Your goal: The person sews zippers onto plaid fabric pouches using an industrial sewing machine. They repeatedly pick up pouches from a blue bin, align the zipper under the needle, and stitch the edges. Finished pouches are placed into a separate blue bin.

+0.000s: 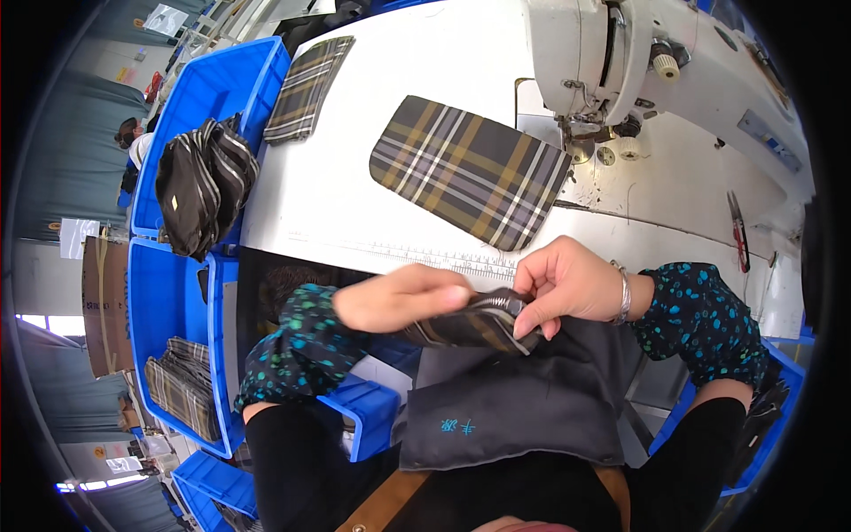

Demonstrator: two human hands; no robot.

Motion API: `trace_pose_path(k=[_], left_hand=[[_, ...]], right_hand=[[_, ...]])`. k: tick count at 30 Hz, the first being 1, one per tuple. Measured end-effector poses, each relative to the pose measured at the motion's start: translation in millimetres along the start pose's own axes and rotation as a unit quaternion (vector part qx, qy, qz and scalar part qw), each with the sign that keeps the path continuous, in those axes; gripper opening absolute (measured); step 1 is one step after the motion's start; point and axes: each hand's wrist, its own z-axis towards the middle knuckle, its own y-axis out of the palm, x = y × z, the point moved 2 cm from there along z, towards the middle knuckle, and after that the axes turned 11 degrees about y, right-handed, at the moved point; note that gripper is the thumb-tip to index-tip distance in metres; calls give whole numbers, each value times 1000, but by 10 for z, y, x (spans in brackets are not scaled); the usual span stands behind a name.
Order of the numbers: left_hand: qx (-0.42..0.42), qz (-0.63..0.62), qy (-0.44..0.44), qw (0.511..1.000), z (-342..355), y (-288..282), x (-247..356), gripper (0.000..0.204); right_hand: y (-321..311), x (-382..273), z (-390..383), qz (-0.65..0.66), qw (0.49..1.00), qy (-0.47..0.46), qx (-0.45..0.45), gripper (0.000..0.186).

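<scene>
Just past the table's front edge, above my lap, I hold a plaid zippered pouch (456, 330) in both hands. Its metal zipper (502, 302) faces up along the top edge. My left hand (399, 299) is closed on the pouch's left part, thumb on top; its fingers are slightly blurred. At the right end, my right hand (567, 282) pinches the edge beside the zipper end. Beyond my hands, a flat plaid fabric panel (470, 168) with rounded corners lies on the white table (346, 199), its right corner close to the sewing machine's needle area.
A white sewing machine (598, 53) stands at the far right. Red-handled snips (739, 235) lie right of it. Another plaid piece (308, 89) lies at the table's left edge. Blue bins (140, 297) on the left hold dark pouches (199, 191) and plaid pieces (182, 386).
</scene>
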Motion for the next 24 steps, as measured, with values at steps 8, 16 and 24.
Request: trace_pose_path(k=[8, 16, 24], left_hand=[[-33, -119, -105, 987, 313, 313, 113, 18], [60, 73, 37, 995, -498, -387, 447, 17], [251, 565, 123, 776, -1155, -841, 1196, 27]], right_hand=[[12, 29, -81, -69, 993, 29, -92, 18], [-91, -238, -289, -134, 979, -89, -123, 16], [-43, -490, -440, -556, 677, -441, 193, 12]])
